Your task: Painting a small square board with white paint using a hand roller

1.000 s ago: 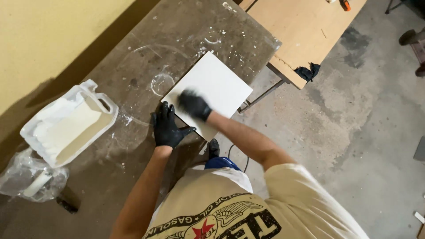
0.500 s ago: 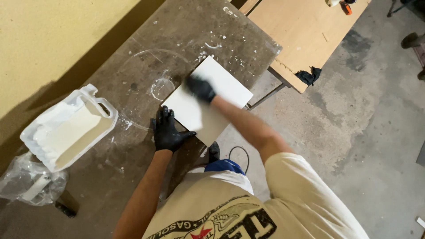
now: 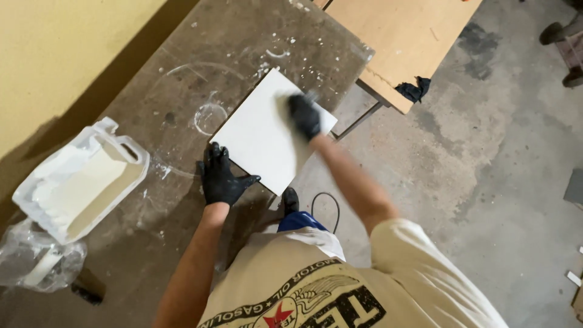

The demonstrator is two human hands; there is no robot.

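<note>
A white square tile (image 3: pixel 261 136) lies flat on a dark, paint-stained table (image 3: pixel 182 67), its right corner over the table's edge. My left hand (image 3: pixel 220 177), in a black glove, is spread flat on the table at the tile's near left edge, thumb along that edge. My right hand (image 3: pixel 303 115), also in a black glove, rests on top of the tile near its right corner. It is blurred by motion. Something small and grey shows at its fingertips, but I cannot tell what it is or whether the hand grips it.
A cut-open white plastic jug (image 3: pixel 82 179) with white paste lies at the table's left, and a crumpled clear bag (image 3: pixel 36 261) sits below it. A wooden board (image 3: pixel 407 36) with a dark rag (image 3: pixel 414 90) stands beyond the table. A cable (image 3: pixel 325 200) lies on the concrete floor.
My right hand has slid across the tile from its near left part to its right corner. My left hand and the tile have stayed in place.
</note>
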